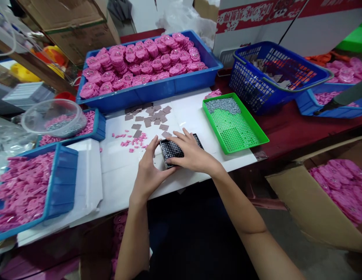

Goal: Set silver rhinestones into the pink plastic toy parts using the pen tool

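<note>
A small black rectangular tray (171, 149) with rows of small light-coloured dots or holes lies near the front of the white work surface. My left hand (148, 167) is curved around its left end, with the thumb along the front edge. Lying over its middle and right part, my right hand (191, 153) grips it, thumb on the dotted face and fingers toward the far edge. Much of the tray is hidden beneath that hand. Just beyond are scattered small pink pieces (134, 142) and flat grey-brown squares (154, 116).
A green perforated tray (258, 134) with small silvery parts stands to the right, near a blue basket (239, 83). Behind is a long blue bin (148, 91) of pink flower-shaped pieces. Blue bins (65, 171) of pink parts flank the left; an open carton (289, 194) sits lower right.
</note>
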The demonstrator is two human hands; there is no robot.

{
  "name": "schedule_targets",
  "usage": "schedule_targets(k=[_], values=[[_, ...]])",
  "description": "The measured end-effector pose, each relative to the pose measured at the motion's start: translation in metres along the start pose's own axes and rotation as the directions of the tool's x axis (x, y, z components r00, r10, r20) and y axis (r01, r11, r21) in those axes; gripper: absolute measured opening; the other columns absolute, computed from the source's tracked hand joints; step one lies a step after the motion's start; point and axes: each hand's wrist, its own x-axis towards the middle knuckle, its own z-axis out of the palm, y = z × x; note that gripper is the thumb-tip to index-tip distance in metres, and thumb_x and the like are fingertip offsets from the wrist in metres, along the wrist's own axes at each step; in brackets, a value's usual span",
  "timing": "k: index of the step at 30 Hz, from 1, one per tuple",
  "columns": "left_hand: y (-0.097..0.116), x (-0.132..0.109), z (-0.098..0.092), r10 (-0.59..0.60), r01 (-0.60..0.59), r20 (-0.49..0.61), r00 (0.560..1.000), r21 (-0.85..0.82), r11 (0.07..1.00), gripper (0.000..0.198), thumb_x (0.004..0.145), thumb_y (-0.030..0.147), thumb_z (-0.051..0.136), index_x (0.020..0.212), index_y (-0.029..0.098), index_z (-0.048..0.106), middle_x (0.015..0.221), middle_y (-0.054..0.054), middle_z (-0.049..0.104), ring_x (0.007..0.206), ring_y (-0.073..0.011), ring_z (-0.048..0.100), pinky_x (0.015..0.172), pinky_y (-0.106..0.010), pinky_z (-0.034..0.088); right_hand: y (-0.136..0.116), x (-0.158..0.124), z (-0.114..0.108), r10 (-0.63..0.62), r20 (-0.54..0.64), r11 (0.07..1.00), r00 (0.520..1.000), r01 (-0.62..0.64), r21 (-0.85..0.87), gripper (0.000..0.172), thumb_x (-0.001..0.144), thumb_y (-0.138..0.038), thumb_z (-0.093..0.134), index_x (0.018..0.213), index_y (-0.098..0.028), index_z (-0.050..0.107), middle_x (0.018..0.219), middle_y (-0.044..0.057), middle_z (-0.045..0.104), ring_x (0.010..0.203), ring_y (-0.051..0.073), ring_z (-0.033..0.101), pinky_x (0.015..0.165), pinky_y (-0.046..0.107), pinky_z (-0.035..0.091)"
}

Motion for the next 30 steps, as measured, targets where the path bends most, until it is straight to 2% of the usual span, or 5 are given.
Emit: schedule_targets(k=[4, 8, 14, 20, 30], values=[[-0.002, 0.001, -0.001, 0.015, -0.015, 0.004, 1.0, 0.012, 1.0, 0.108, 0.077, 0.046, 0.088, 0.164, 0.032, 0.025, 0.159, -0.014, 0.049, 0.146, -0.0336, 0.049, 0.12, -0.055, 0.045, 0.003, 0.006, 0.006, 0.024, -0.01, 1.0, 1.0, -0.024, -0.003, 0.082, 0.083, -0.049, 0.077, 0.156, -0.029, 0.045, 0.17, 0.013, 0.034, 0.163, 0.042, 0.008, 0.13, 0.066, 0.013], [-0.004, 0.001, -0.001, 0.026, -0.026, -0.008, 1.0, 0.004, 1.0, 0.111, 0.074, 0.049, 0.09, 0.163, 0.032, 0.026, 0.159, -0.014, 0.049, 0.146, -0.0339, 0.05, 0.119, -0.054, 0.046, 0.011, 0.009, 0.001, 0.041, -0.005, 0.999, 0.999, -0.041, -0.008, 0.092, 0.078, -0.059, 0.081, 0.157, -0.028, 0.045, 0.169, 0.015, 0.034, 0.163, 0.045, 0.006, 0.129, 0.068, 0.013], [-0.002, 0.001, 0.0, 0.021, -0.021, -0.01, 1.0, 0.011, 1.0, 0.112, 0.074, 0.054, 0.089, 0.163, 0.03, 0.026, 0.158, -0.015, 0.05, 0.145, -0.0344, 0.051, 0.116, -0.054, 0.05, 0.017, 0.009, -0.009, -0.038, 0.011, 0.999, 0.999, 0.038, 0.017, 0.079, 0.084, -0.049, 0.077, 0.154, -0.025, 0.048, 0.164, 0.012, 0.044, 0.161, 0.036, 0.023, 0.133, 0.058, 0.014], [-0.004, 0.002, -0.001, 0.025, -0.025, -0.004, 1.0, 0.026, 0.999, 0.11, 0.075, 0.053, 0.088, 0.163, 0.031, 0.026, 0.158, -0.015, 0.05, 0.144, -0.0344, 0.051, 0.116, -0.054, 0.049, 0.008, 0.013, -0.002, 0.033, 0.012, 0.998, 0.999, -0.032, -0.051, 0.082, 0.082, -0.049, 0.078, 0.155, -0.028, 0.047, 0.167, 0.012, 0.04, 0.161, 0.043, 0.017, 0.131, 0.065, 0.013], [-0.009, 0.001, 0.001, 0.004, -0.004, -0.028, 1.0, 0.015, 1.0, 0.11, 0.074, 0.052, 0.089, 0.162, 0.029, 0.028, 0.156, -0.015, 0.052, 0.143, -0.0335, 0.053, 0.117, -0.052, 0.048, 0.012, 0.019, 0.006, 0.003, -0.01, 0.998, 1.0, -0.003, -0.064, 0.078, 0.084, -0.054, 0.075, 0.153, -0.028, 0.049, 0.165, 0.012, 0.043, 0.161, 0.041, 0.019, 0.13, 0.065, 0.012]])
